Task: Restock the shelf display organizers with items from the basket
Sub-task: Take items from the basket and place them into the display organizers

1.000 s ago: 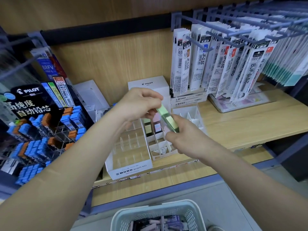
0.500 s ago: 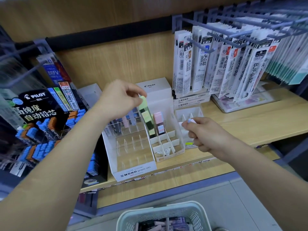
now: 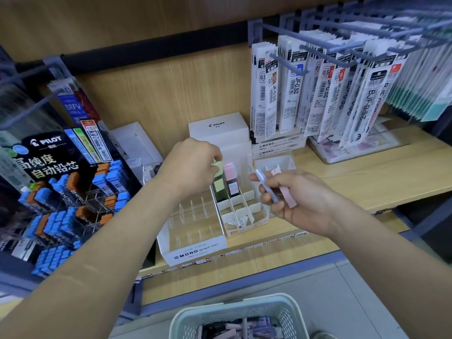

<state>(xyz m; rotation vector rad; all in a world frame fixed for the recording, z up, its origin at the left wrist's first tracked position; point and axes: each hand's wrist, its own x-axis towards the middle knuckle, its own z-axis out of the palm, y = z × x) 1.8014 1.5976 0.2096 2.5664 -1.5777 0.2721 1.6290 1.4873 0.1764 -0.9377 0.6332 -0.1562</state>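
My left hand (image 3: pixel 189 166) pinches the top of a green lead case (image 3: pixel 218 184) that stands in a back slot of the white cardboard organizer (image 3: pixel 241 216). A pink lead case (image 3: pixel 231 181) stands in the slot beside it. My right hand (image 3: pixel 297 199) hovers just right of that organizer and grips a lilac case (image 3: pixel 265 184) and a pink case (image 3: pixel 286 194). A clear MONO organizer (image 3: pixel 193 231) with bare slots sits to the left. The pale green basket (image 3: pixel 241 316) with several more cases is at the bottom edge.
A Pilot lead display (image 3: pixel 61 192) full of blue and orange cases stands at the left. Refill packs (image 3: pixel 318 94) hang on hooks above the right of the wooden shelf (image 3: pixel 354 179). A white Pilot box (image 3: pixel 219 129) stands behind the organizers.
My left hand took the green case from my right hand and lowered it into the back slot. My right hand drew back to the right, and two more cases now show in it.
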